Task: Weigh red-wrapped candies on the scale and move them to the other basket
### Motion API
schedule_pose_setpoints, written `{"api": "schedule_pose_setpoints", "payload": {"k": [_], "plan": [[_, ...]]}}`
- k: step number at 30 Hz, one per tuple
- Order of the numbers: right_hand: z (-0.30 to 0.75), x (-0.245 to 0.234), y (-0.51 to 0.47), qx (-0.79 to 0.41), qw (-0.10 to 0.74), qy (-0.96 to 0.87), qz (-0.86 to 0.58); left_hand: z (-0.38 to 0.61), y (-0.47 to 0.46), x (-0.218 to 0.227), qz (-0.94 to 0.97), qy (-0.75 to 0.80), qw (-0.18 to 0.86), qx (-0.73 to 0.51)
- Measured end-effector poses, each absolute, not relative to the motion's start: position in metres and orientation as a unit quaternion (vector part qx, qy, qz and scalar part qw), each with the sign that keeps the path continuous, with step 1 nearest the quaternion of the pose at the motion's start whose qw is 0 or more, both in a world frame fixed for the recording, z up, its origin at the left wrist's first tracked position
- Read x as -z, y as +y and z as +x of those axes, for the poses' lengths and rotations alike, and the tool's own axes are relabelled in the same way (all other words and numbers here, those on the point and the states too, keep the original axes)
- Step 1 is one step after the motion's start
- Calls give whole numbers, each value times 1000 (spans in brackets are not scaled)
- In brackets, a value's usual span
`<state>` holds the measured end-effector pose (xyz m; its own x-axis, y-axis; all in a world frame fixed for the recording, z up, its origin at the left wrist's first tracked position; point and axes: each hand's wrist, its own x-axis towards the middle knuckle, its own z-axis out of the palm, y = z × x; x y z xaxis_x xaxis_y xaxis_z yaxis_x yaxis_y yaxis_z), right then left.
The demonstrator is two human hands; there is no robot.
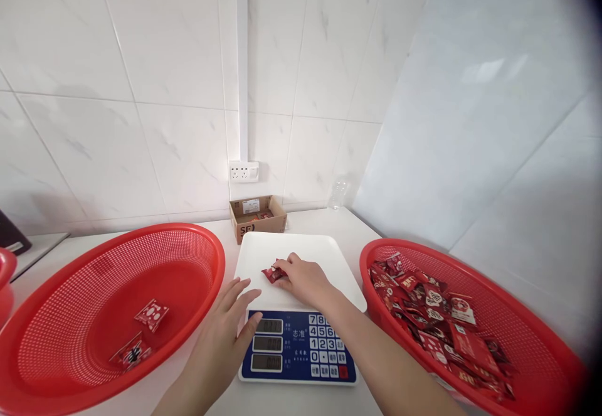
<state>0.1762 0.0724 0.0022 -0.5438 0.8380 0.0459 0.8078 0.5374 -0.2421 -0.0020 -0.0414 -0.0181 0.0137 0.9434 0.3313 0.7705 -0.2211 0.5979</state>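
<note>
My right hand (303,279) is closed on a small red snack packet (274,272), over the white weighing pan of a digital scale (301,246). The fingers hide part of the packet. My left hand (224,322) holds nothing; its fingers are spread at the scale's front left corner, beside the blue panel (301,334) with its displays and number keys. To the left, a red plastic basket (214,278) contains two red packets, one a dotted packet (152,314). To the right, another red basket (376,246) contains a pile of red packets (437,309).
An open cardboard box (239,228) with a few small items stands behind the scale, below a wall socket (243,171). A clear plastic container (338,193) is in the back corner. Tiled walls (179,152) close off the back and right. The edge of another red basket (4,272) shows far left.
</note>
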Motion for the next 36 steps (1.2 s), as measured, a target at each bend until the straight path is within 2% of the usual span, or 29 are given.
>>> {"api": "schedule_pose_setpoints", "payload": {"k": [8,10,13,17,20,24,26,33,36], "plan": [[176,-8,73,-128,163,-845,-493,4,-36,10,637,613,254,-392],[174,-12,63,-200,224,-832,-467,9,-33,6,620,602,285,-415],[168,-17,42,-369,321,-780,-391,19,-27,-1,604,565,323,-460],[164,-22,26,-483,364,-706,-368,15,-24,-11,566,557,330,-511],[167,-26,26,-533,396,-635,-395,-9,-26,-18,506,616,271,-539],[169,-30,26,-597,398,-570,-400,-39,-31,-28,441,700,143,-543],[165,-31,23,-607,389,-573,-389,-39,-34,-29,448,701,122,-541],[150,-26,10,-596,335,-640,-351,1,-39,-18,582,554,304,-512],[148,-24,11,-608,397,-583,-364,5,-40,-14,575,545,285,-539]]}}
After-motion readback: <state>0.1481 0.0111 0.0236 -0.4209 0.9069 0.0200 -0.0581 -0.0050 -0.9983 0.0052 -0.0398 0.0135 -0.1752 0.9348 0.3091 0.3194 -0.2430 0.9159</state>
